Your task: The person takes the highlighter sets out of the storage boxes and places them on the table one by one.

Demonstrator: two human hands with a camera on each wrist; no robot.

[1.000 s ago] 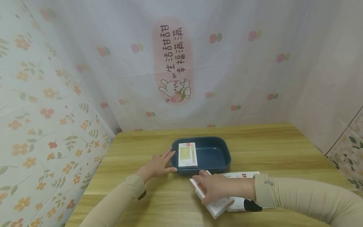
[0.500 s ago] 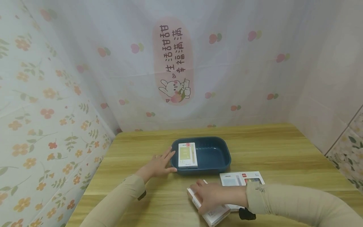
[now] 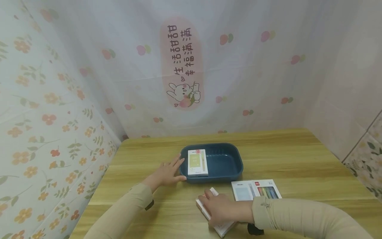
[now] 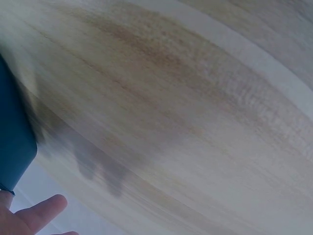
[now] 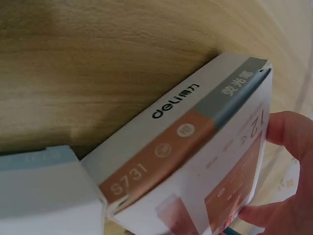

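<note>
Background: printed cloth (image 3: pixel 238 69) hangs behind and to both sides of a wood-grain table (image 3: pixel 137 156). On the table stands a dark blue tray (image 3: pixel 223 166), with a yellow-labelled box (image 3: pixel 197 162) at its left end. The left hand (image 3: pixel 166 174) has its fingers spread apart, touching the tray's left end. The right hand (image 3: pixel 219 209) grips an orange-sided box (image 5: pixel 186 156), thumb and fingers clamped on it. That box is located on the near side of the tray, outside it, set at an angle; whether its base lies fully flat cannot be told. To its right lie a blue-labelled box (image 3: pixel 242 192) and a box of coloured sticks (image 3: pixel 267 191), side by side.

Handling, as judged: the gripped box is likely light, of thin, smooth card, stiff along the edges but liable to dent on the broad face. It could slip under a loose hold. Recommended grip: across opposite narrow sides, with modest pressure.
</note>
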